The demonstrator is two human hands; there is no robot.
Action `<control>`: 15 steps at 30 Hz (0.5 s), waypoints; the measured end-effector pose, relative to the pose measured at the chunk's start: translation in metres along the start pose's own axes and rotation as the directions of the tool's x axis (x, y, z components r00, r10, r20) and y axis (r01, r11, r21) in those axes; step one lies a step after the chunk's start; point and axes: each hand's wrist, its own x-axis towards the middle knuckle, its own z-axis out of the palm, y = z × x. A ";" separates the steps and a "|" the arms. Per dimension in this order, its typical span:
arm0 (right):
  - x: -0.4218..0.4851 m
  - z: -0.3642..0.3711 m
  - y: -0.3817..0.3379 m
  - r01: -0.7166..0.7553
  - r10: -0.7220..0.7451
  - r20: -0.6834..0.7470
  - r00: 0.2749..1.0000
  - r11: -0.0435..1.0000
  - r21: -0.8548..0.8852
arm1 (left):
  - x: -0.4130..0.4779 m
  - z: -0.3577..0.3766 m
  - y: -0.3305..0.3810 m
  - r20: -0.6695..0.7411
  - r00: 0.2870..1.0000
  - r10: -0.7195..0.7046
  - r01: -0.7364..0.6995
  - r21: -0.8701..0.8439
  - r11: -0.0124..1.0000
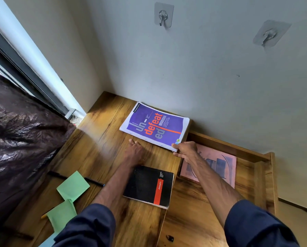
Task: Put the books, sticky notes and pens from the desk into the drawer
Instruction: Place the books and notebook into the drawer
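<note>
A purple notebook (154,126) lies at the back of the wooden desk (99,139) against the wall. My right hand (184,148) pinches its near right corner. My left hand (134,152) rests flat on the desk just in front of the notebook, fingers straight. A black notebook with a red stripe (151,187) lies near the desk's right edge, partly under my left forearm. Green sticky notes (73,186) and a second green pad (61,214) lie at the front left, with a dark pen (93,181) beside them. The open drawer (256,168) at the right holds a pink book (218,164).
A dark patterned cloth (19,139) covers something along the desk's left side. Two adhesive hooks (163,15) hang on the wall behind. A small lock (169,238) is on the drawer front. A pencil tip (44,216) shows by the lower green pad.
</note>
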 end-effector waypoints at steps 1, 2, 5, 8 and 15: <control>-0.001 -0.001 0.000 -0.003 0.003 0.005 1.000 1.000 0.022 | 0.001 0.003 -0.001 0.003 1.000 -0.017 0.017 -0.029 0.999; -0.001 -0.002 0.001 -0.002 0.002 0.006 1.000 0.999 0.038 | 0.002 0.006 -0.002 0.013 1.000 -0.029 0.029 -0.039 0.999; -0.005 -0.004 0.003 -0.004 0.002 0.022 1.000 0.997 0.075 | 0.004 0.011 -0.006 0.014 0.998 -0.060 0.061 -0.086 0.994; -0.011 -0.006 0.003 -0.043 0.033 0.088 0.996 0.993 0.111 | 0.002 0.008 -0.006 0.052 0.997 -0.057 0.061 -0.089 0.994; -0.026 -0.010 -0.006 -0.147 0.021 0.450 0.893 0.957 0.249 | 0.004 0.011 -0.011 0.073 0.996 -0.055 0.061 -0.081 0.995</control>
